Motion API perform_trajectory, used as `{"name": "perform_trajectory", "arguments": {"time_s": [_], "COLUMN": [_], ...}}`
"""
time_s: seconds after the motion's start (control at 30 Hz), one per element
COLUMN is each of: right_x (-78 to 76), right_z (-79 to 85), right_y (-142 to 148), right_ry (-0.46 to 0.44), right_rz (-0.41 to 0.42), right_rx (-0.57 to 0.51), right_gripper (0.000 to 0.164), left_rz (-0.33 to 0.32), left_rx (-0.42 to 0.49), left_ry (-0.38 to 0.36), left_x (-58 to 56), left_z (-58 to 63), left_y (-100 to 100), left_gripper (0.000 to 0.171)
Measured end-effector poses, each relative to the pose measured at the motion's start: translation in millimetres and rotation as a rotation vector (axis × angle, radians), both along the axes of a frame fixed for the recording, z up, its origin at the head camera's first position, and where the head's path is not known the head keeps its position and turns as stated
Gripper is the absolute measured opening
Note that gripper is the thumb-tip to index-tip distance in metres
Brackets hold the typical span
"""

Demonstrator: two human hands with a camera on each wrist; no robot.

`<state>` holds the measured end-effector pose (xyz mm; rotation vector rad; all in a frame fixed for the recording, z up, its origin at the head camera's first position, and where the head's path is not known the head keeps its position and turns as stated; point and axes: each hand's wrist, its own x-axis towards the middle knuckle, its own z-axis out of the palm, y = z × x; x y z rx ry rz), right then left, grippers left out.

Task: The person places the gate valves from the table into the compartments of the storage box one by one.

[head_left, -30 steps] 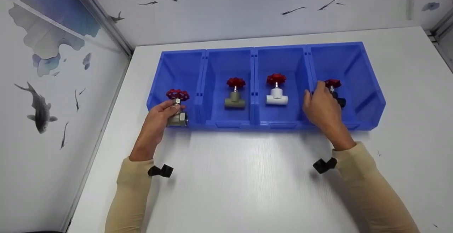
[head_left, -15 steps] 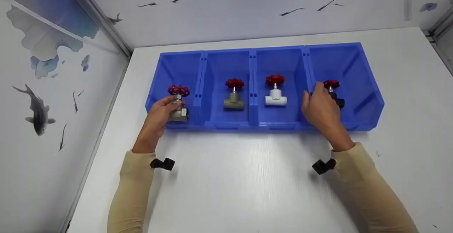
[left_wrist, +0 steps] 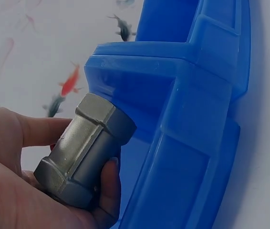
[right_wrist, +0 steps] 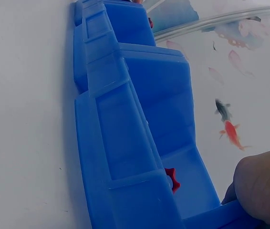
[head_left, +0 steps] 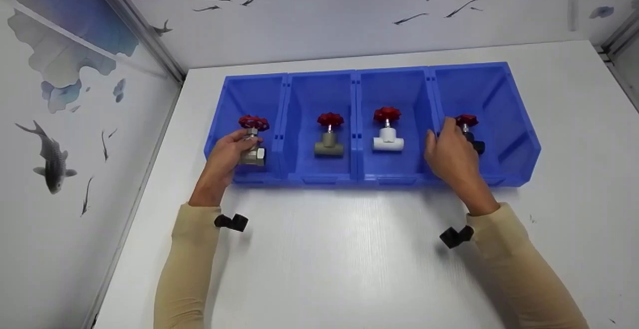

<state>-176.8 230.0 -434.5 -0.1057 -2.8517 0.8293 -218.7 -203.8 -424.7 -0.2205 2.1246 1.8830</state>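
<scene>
My left hand [head_left: 224, 157] grips a metal gate valve [head_left: 254, 157] by its neck, with the fingers and thumb around it below the red handwheel [head_left: 253, 122]. The valve is held upright over the front of the leftmost blue bin [head_left: 254, 89]. Its hexagonal-ended metal body [left_wrist: 85, 148] fills the palm in the left wrist view. My right hand [head_left: 453, 154] grips the divider between the two right-hand bins, thumb on one side and fingers on the other; the fingertips are hidden. Just right of it lies a black valve [head_left: 478, 146] with a red handwheel, partly covered by the hand.
An olive-grey valve [head_left: 328, 148] lies in the second bin and a white valve [head_left: 388, 143] in the third, both with red handwheels. The joined blue bins stand on a white table [head_left: 329, 259], with patterned panels [head_left: 309, 24] behind and at the left.
My left hand has moved farther back and slightly right, carrying the metal gate valve deeper over the leftmost bin. My right hand stays at the divider.
</scene>
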Motion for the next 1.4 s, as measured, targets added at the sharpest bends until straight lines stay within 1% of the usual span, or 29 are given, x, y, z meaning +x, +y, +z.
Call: {"name": "perform_trajectory", "arguments": {"time_s": [0.2,0.37,0.6,0.9,1.17,1.3,1.4], "right_x": [0.5,0.8,-0.5,0.0,-0.1,-0.6,-0.7], "right_z": [0.8,-0.2,-1.2,0.9,1.4,1.3,1.2], "right_y": [-0.2,0.2,-1.2,-0.1,0.2,0.0,0.0], "right_ry": [-0.018,-0.015,0.005,-0.006,-0.021,-0.029,-0.030], "right_rz": [-0.004,-0.009,-0.023,-0.015,-0.015,-0.020,-0.019], "right_rx": [0.003,0.010,0.015,0.018,0.007,0.004,0.004], "right_gripper": [0.045,0.045,0.042,0.043,0.044,0.045,0.045], "left_rz": [0.009,0.016,0.039,0.028,0.041,0.042,0.034], "left_rx": [-0.006,-0.042,-0.007,-0.069,-0.088,-0.096,-0.124], "left_ry": [-0.022,-0.040,-0.075,-0.065,-0.099,-0.104,-0.098], "left_x": [-6.9,-12.5,-18.9,-26.6,-32.3,-35.0,-37.1], "left_z": [-2.3,-2.8,-4.2,-6.5,-7.9,-8.2,-9.3], "left_y": [0.6,1.9,2.7,4.1,7.0,7.9,8.6], "left_gripper": [0.046,0.046,0.048,0.047,0.050,0.050,0.052]}}
